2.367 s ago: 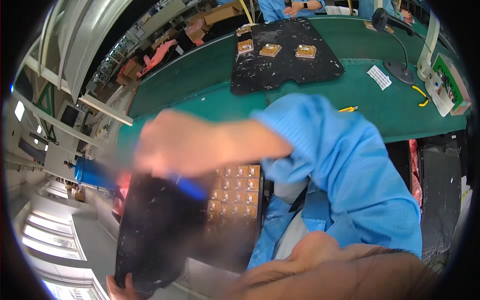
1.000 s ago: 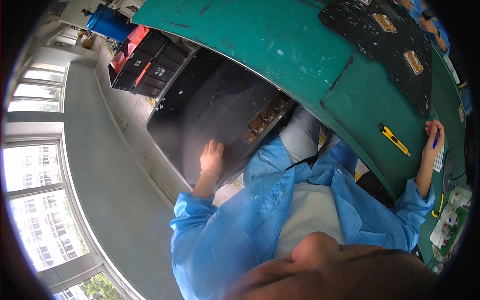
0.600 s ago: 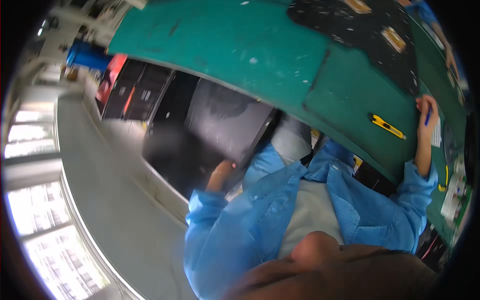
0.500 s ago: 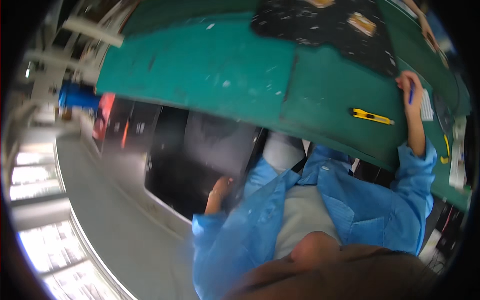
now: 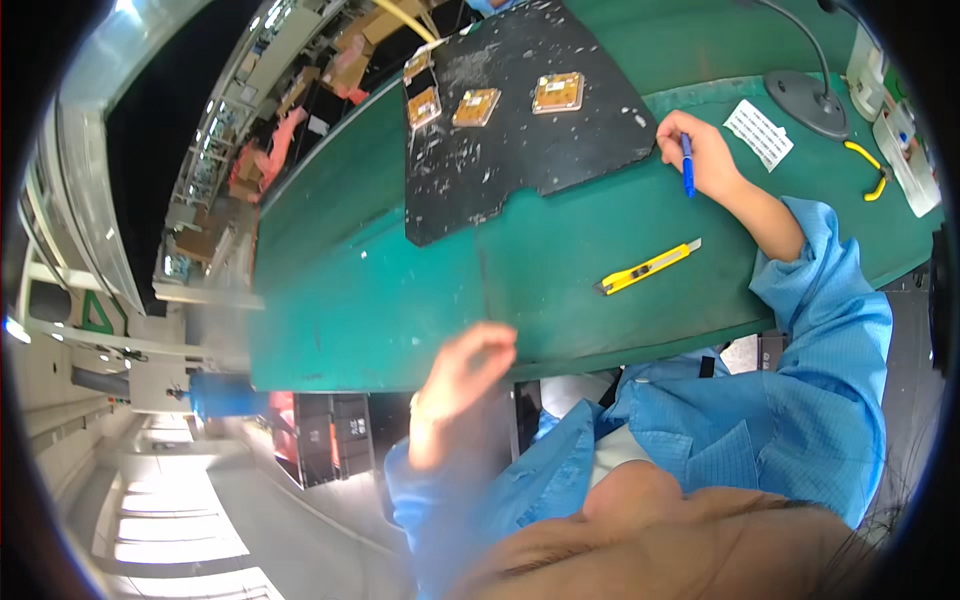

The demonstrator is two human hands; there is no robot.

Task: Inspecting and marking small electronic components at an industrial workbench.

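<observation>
My right hand (image 5: 697, 153) is closed around a blue pen (image 5: 688, 168), near the right edge of a black mat (image 5: 530, 150). On the mat lie several small square boards (image 5: 558, 93), yellow-brown with pale labels. My left hand (image 5: 465, 372) is over the near edge of the green table, blurred by motion. Its fingers are loosely curved with a gap to the thumb, and nothing shows in them. A yellow utility knife (image 5: 648, 267) lies on the table between my hands, its blade tip pointing right.
Right of the pen lies a white label sheet (image 5: 760, 134). Beyond it stands a dark round lamp base (image 5: 808, 104). Yellow-handled pliers (image 5: 868, 170) lie beside a white tray (image 5: 908, 165). Black crates (image 5: 335, 435) and a blue container (image 5: 225, 394) stand left of the table.
My left hand has risen from beside the table over the dark crate to the table's near edge. The view has turned, showing more of the mat. The pen stays in my right hand.
</observation>
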